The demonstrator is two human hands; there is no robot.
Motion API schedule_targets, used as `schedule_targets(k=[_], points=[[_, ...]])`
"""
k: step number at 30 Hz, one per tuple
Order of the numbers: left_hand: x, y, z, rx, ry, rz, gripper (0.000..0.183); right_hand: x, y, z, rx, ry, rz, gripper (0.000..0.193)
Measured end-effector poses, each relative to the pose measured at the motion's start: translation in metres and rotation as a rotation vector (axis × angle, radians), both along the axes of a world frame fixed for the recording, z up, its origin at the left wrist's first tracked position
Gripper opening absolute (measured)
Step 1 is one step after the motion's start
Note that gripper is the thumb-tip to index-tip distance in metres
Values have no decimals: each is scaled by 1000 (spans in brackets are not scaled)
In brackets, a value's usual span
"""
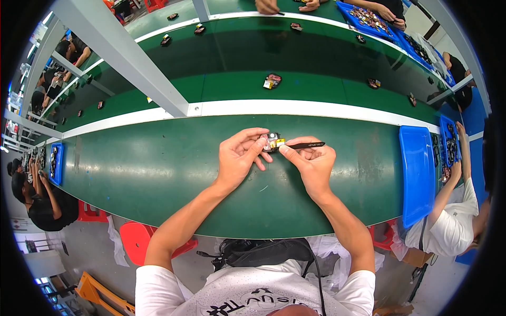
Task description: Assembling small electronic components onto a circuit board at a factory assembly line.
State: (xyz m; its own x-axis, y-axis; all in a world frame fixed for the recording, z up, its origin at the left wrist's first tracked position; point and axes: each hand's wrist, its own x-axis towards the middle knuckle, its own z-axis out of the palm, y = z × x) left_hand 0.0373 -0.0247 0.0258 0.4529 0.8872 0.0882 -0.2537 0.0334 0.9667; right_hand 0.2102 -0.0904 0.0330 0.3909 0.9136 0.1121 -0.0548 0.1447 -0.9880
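Observation:
Over the green table, my left hand grips a small electronic assembly between thumb and fingers. Its casing is dark, with pinkish parts and a yellow piece inside. Black tweezers lie in my right hand, pinched by thumb and fingers, their back end pointing right. The right thumb is at the yellow piece, touching or very close to it. Fingers hide the tweezers' tips.
An empty-looking blue tray lies at the right table edge, near a person in white. Beyond a white rail, similar assemblies lie on a green conveyor. A grey post slants at upper left. Red stools stand below.

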Motion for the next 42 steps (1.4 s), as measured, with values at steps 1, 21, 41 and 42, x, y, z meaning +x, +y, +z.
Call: schedule_targets(k=[1, 21, 41, 42], points=[[-1, 0, 0, 1, 1, 1, 30, -1, 0, 0, 0, -4, -3, 10], [-3, 2, 1, -39, 15, 73, 24, 3, -2, 7, 77, -264, 16, 15], [-5, 3, -4, -55, 23, 23, 23, 3, -1, 7, 260, -565, 73, 16], [-5, 3, -5, -63, 19, 20, 24, 3, -2, 9, 269, -577, 76, 15]])
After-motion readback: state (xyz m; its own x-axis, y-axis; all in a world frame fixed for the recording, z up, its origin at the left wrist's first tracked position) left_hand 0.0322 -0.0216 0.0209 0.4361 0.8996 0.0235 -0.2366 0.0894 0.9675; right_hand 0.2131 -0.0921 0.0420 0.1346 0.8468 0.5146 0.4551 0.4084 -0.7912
